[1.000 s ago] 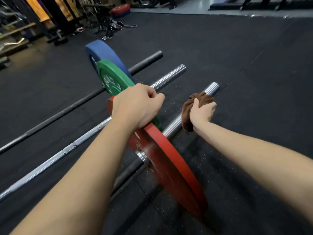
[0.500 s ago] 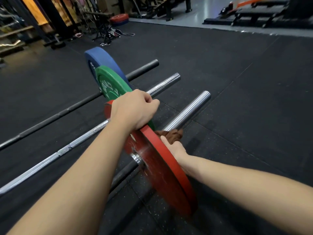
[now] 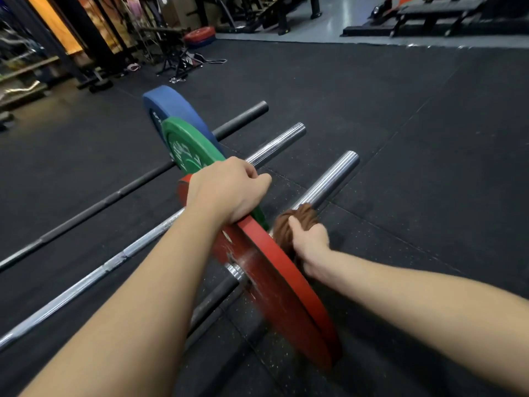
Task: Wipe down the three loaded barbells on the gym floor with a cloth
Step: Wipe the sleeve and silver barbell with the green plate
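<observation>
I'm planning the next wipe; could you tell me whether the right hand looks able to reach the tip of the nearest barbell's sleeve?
Probably yes: the right hand grips the brown cloth around that sleeve beside the red plate, and the chrome out to the tip lies bare.

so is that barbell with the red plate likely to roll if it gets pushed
Probably yes: the red plate stands on its round edge on flat floor, and the left hand grips its rim, perhaps steadying it. The chrome sleeve looks smooth, so likely slippery.
</observation>
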Demonstrator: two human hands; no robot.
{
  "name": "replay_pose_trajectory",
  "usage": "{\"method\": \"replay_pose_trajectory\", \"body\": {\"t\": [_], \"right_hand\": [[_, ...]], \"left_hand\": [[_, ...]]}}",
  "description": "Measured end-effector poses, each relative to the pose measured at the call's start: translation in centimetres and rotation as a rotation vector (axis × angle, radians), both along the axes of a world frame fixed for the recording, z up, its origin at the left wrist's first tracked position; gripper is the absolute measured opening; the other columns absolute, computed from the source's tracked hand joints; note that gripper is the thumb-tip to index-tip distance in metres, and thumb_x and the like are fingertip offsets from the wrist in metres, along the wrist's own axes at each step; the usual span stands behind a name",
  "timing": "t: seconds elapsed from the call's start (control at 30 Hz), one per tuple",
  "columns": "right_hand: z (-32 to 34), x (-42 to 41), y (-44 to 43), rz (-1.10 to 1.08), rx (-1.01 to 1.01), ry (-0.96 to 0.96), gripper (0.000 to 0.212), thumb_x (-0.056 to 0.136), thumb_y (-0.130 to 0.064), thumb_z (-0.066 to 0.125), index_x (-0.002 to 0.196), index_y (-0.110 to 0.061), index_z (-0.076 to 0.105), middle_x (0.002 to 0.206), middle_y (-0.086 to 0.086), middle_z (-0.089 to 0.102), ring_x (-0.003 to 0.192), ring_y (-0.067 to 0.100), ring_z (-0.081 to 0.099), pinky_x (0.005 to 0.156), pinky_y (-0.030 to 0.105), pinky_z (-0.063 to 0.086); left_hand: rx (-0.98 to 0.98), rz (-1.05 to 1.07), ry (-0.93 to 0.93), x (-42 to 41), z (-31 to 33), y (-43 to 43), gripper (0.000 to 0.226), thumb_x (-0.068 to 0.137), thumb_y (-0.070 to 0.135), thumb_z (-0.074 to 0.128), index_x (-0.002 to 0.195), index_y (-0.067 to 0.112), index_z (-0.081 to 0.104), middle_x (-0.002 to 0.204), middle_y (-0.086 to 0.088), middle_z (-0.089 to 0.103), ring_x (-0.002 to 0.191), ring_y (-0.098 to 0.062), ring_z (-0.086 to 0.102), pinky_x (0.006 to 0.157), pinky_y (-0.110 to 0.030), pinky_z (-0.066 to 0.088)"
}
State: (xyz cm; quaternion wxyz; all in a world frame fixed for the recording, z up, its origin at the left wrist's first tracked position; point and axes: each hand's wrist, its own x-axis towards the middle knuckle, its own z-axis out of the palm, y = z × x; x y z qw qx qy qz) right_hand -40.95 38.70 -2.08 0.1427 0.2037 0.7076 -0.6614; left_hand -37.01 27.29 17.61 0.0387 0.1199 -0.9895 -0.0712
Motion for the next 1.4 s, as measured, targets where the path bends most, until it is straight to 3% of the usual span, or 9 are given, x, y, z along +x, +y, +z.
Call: {"method": "replay_pose_trajectory", "body": {"t": [0.13, 0.27, 0.43, 0.7, 0.83, 0.93, 1.2, 1.3, 1.4], "right_hand": [[0.9, -5.3, 3.2, -0.133, -0.021, 0.052, 0.043, 0.093, -0.040, 0.070, 0.119, -0.005, 0.064, 0.120, 0.009, 0.068, 0.097, 0.020, 0.062, 0.086, 0.023, 0.044], [1.1, -9.1, 4.7, -0.206, -0.014, 0.035, 0.064, 0.091, -0.053, 0.067, 0.132, -0.005, 0.057, 0.129, 0.006, 0.063, 0.113, 0.028, 0.063, 0.097, 0.029, 0.048], [1.2, -12.0, 6.0, -0.389, -0.338, -0.076, 0.064, 0.083, -0.063, 0.069, 0.127, -0.017, 0.059, 0.121, 0.001, 0.065, 0.107, 0.029, 0.065, 0.099, 0.041, 0.052], [-0.6, -16.7, 8.9, -0.431, -0.687, -0.023, 0.044, 0.086, -0.057, 0.060, 0.102, -0.017, 0.069, 0.096, 0.002, 0.074, 0.067, 0.015, 0.073, 0.059, 0.026, 0.057], [-0.5, -15.5, 8.0, -0.181, -0.778, -0.027, 0.087, 0.083, -0.076, 0.031, 0.118, -0.010, 0.075, 0.126, 0.014, 0.070, 0.101, 0.030, 0.064, 0.092, 0.042, 0.054], [0.1, -13.0, 6.6, -0.168, -0.826, -0.009, 0.090, 0.093, -0.071, 0.017, 0.087, -0.011, 0.084, 0.105, 0.015, 0.076, 0.090, 0.030, 0.067, 0.100, 0.046, 0.049], [-2.5, -5.9, 2.5, -0.108, -0.732, -0.187, 0.076, 0.084, -0.071, 0.038, 0.117, -0.009, 0.066, 0.115, 0.017, 0.073, 0.106, 0.032, 0.069, 0.096, 0.040, 0.052], [-3.5, -3.2, 1.3, -0.156, -0.707, -0.249, 0.044, 0.091, -0.059, 0.052, 0.093, -0.021, 0.072, 0.086, -0.001, 0.075, 0.085, 0.018, 0.069, 0.078, 0.028, 0.052], [-3.3, -3.2, 0.7, -0.222, -0.620, -0.225, 0.043, 0.082, -0.059, 0.061, 0.100, -0.021, 0.072, 0.076, -0.004, 0.073, 0.076, 0.017, 0.068, 0.066, 0.028, 0.051]], "left_hand": [[-0.004, -0.014, -0.027, -0.1, 0.1, 0.2, 0.041, 0.080, 0.055, 0.038, 0.080, 0.030, 0.071, 0.075, 0.007, 0.072, 0.085, -0.022, 0.066, 0.075, -0.032, 0.049], [-0.118, -0.047, -0.143, -0.4, 0.4, 0.3, 0.039, 0.089, 0.057, 0.040, 0.089, 0.030, 0.069, 0.088, 0.008, 0.071, 0.091, -0.024, 0.063, 0.075, -0.033, 0.043], [-0.238, -0.095, -0.334, -0.7, 0.7, 0.4, 0.049, 0.095, 0.067, 0.032, 0.098, 0.034, 0.068, 0.104, 0.011, 0.071, 0.105, -0.023, 0.063, 0.081, -0.035, 0.041], [-0.221, -0.079, -0.276, -0.9, 0.3, 0.1, 0.054, 0.093, 0.076, 0.032, 0.076, 0.032, 0.060, 0.088, 0.013, 0.067, 0.087, -0.020, 0.059, 0.074, -0.033, 0.040], [-0.210, -0.083, -0.231, -0.8, 0.1, -0.1, 0.052, 0.092, 0.073, 0.037, 0.081, 0.032, 0.067, 0.087, 0.014, 0.071, 0.091, -0.018, 0.064, 0.076, -0.032, 0.045], [-0.196, -0.081, -0.224, -0.8, 0.2, -0.1, 0.052, 0.091, 0.072, 0.038, 0.082, 0.032, 0.070, 0.085, 0.014, 0.072, 0.091, -0.017, 0.065, 0.080, -0.032, 0.049], [-0.142, -0.063, -0.225, -0.8, 0.3, -0.1, 0.047, 0.089, 0.064, 0.040, 0.082, 0.029, 0.070, 0.086, 0.012, 0.074, 0.094, -0.021, 0.067, 0.081, -0.034, 0.048], [-0.118, -0.053, -0.201, -0.6, 0.4, 0.0, 0.046, 0.089, 0.063, 0.039, 0.083, 0.029, 0.070, 0.087, 0.011, 0.074, 0.095, -0.022, 0.067, 0.084, -0.034, 0.049], [-0.125, -0.050, -0.205, -0.5, 0.4, 0.0, 0.046, 0.089, 0.063, 0.039, 0.086, 0.029, 0.070, 0.089, 0.010, 0.074, 0.096, -0.022, 0.067, 0.083, -0.034, 0.048]]}}
